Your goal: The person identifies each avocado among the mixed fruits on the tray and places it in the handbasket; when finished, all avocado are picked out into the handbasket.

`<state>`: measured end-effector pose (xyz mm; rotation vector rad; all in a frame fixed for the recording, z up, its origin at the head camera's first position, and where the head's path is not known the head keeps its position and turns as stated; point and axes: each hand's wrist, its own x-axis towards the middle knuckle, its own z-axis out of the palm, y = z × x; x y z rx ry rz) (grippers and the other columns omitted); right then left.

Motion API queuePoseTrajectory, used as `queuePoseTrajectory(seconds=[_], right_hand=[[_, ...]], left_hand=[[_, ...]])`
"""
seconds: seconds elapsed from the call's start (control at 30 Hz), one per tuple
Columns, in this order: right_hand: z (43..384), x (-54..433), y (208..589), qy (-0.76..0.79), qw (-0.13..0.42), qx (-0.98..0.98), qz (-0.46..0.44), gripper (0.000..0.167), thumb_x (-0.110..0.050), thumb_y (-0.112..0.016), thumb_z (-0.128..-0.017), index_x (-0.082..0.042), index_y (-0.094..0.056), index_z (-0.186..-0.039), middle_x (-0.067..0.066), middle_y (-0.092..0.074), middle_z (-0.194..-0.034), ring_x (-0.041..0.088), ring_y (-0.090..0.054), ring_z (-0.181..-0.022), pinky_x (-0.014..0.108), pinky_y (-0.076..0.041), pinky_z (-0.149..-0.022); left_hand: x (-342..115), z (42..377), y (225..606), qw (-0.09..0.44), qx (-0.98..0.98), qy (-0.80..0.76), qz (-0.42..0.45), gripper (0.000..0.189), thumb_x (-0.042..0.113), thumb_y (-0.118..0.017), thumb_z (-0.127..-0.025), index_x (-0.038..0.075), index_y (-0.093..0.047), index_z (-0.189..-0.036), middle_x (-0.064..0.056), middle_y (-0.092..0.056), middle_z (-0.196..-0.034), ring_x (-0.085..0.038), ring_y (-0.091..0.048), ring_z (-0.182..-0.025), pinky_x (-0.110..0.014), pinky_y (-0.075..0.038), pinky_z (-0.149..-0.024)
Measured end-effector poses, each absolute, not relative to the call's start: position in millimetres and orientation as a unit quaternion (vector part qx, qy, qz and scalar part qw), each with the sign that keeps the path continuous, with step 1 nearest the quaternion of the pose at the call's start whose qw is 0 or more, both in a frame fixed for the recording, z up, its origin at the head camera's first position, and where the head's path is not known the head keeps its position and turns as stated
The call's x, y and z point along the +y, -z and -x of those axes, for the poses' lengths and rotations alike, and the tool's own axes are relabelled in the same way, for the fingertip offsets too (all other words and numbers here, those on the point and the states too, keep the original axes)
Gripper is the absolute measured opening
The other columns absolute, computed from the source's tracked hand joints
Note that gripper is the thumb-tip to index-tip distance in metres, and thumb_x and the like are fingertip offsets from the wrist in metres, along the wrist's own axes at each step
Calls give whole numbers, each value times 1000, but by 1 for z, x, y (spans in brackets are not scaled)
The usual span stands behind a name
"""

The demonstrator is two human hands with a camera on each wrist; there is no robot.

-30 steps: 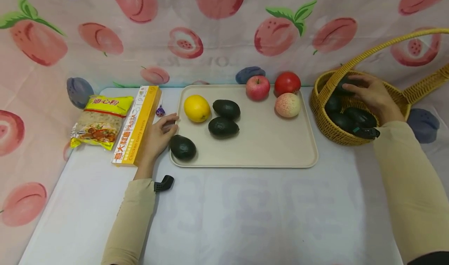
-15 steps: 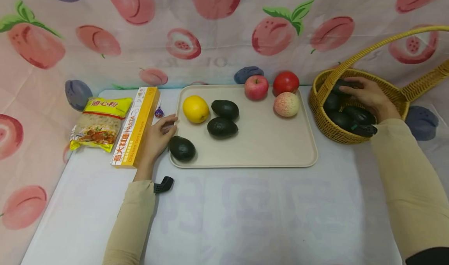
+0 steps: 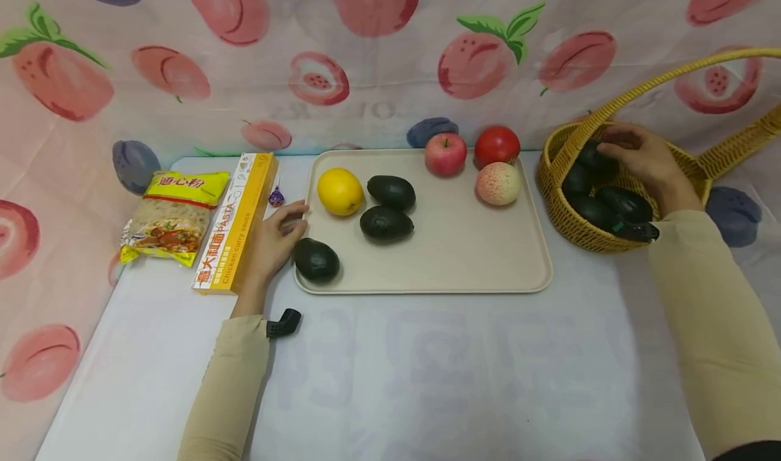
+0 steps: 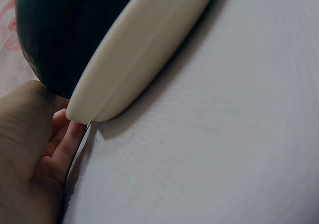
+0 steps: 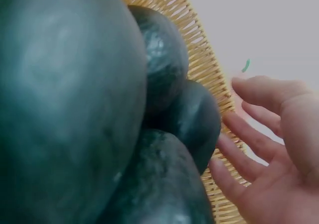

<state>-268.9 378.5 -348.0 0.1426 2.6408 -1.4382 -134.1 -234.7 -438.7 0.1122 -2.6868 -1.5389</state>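
Note:
My right hand (image 3: 649, 166) is inside the yellow wicker basket (image 3: 564, 224), above several dark green avocados (image 3: 625, 203). In the right wrist view its fingers (image 5: 244, 159) are spread beside the avocados and hold nothing. One avocado (image 3: 598, 161) lies just under the fingertips at the back of the basket. At the left rim of the beige tray (image 3: 470, 257) rests my left hand (image 3: 274, 237), its fingers loosely bent against the edge. An avocado (image 3: 316, 260) sits on the tray's near left corner beside that hand. Two more avocados (image 3: 387, 224) lie side by side further in.
On the tray also are a yellow lemon (image 3: 339, 192), a red apple (image 3: 445, 154), a tomato (image 3: 497, 146) and a pale peach (image 3: 497, 183). Left of it lie a pasta box (image 3: 234, 224), a macaroni bag (image 3: 177, 217) and a small purple lollipop (image 3: 276, 196). The basket's handle (image 3: 647, 85) arches high.
My right hand has let go of the avocado, which now sits lower in the basket, and its fingers have lifted slightly off it. The left hand has stayed at the tray's rim.

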Motion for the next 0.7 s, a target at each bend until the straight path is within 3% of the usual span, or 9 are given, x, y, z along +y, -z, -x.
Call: queuePoseTrajectory(seconds=[0.07, 0.27, 0.5, 0.7], right_hand=[[268, 377, 345, 486, 49, 872, -45, 48, -35, -61, -90, -25, -47, -134, -26, -51, -112, -5, -45, -109, 18, -33, -105], [261, 369, 335, 540, -1, 841, -30, 40, -24, -66, -88, -20, -56, -126, -23, -59, -99, -8, -53, -90, 2, -41, -71], [246, 358, 326, 591, -42, 805, -16, 40, -18, -69, -85, -12, -60, -123, -16, -64, -96, -4, -59, -85, 3, -48, -69], [224, 352, 326, 564, -64, 823, -8, 37, -17, -66, -87, -12, -60, -123, -17, -63, -96, -4, -58, -84, 4, -48, -68]], left_hand=[[-235, 134, 439, 21, -866, 498, -37, 35, 23, -59, -93, 20, -56, -128, 4, -49, -142, -18, -55, -121, -35, -47, -104], [-237, 132, 439, 21, -865, 501, -33, 35, 22, -59, -93, 19, -56, -128, 4, -49, -142, -18, -54, -122, -35, -46, -105], [-237, 132, 439, 23, -864, 502, -31, 35, 22, -58, -94, 18, -56, -128, 3, -50, -142, -19, -54, -122, -36, -47, -104], [-236, 134, 438, 18, -866, 498, -39, 35, 22, -59, -93, 20, -56, -128, 4, -49, -142, -18, -53, -124, -35, -46, -105]])
